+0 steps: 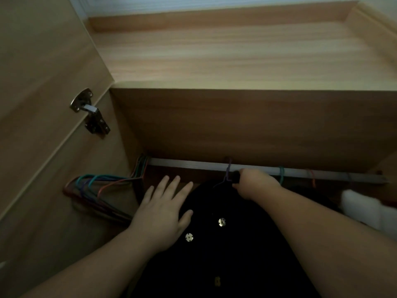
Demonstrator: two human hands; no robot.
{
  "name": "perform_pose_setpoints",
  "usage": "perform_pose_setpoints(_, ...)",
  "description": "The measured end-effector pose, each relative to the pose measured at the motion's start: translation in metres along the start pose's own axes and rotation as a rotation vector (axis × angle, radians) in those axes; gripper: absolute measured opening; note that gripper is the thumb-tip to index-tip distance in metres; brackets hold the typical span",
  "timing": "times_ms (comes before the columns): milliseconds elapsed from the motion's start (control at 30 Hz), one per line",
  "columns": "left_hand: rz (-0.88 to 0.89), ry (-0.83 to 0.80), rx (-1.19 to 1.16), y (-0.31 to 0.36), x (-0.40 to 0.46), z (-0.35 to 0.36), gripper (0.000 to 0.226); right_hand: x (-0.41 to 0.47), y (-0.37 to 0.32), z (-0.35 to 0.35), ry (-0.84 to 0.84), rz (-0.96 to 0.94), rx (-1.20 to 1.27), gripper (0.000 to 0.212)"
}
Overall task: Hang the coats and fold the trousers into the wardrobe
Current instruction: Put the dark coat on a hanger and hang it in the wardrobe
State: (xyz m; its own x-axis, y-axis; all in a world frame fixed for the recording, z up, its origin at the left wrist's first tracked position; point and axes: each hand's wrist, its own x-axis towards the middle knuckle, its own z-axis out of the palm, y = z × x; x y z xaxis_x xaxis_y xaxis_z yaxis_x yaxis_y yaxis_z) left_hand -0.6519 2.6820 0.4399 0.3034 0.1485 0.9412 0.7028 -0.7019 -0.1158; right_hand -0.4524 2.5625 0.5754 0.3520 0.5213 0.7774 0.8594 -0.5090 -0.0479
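1. Head view: dim inside of a wooden wardrobe (236, 125), shelf on top, metal rail (193, 164) running across below it.
2. Black coat (225, 244) with gold buttons hangs on a purple hanger (227, 174), hook over the rail, centre of view.
3. Right hand (255, 186) at the coat's collar just beside the hanger neck, grip clamped on a bit of the dark collar fabric.
4. Left hand (165, 214) flat on the coat's left shoulder, fingers straight and spread apart, holding nothing.
5. Bunch of spare coloured hangers (103, 190) pushed to the rail's left end, against the side wall.
6. More hanger hooks, green (281, 175) and orange (311, 176), on the rail right of the coat.
7. White garment (361, 208) at the right edge, partly cut off.
8. Door hinge (90, 111) on the left panel.
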Motion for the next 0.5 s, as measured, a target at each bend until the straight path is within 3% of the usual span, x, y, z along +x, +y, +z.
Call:
perform_pose_setpoints(233,0.014,0.006,0.013,0.004,-0.006,0.005,0.067,0.009,-0.003,-0.01,-0.18,0.122,-0.035,0.047)
perform_pose_setpoints(367,0.012,-0.004,0.042,0.007,-0.009,0.002,0.066,0.003,0.0,0.001,-0.115,0.078,-0.064,0.057)
perform_pose_setpoints(500,0.013,0.005,0.03,0.014,-0.005,-0.003,0.066,-0.018,0.002,0.002,-0.125,0.038,-0.07,0.053)
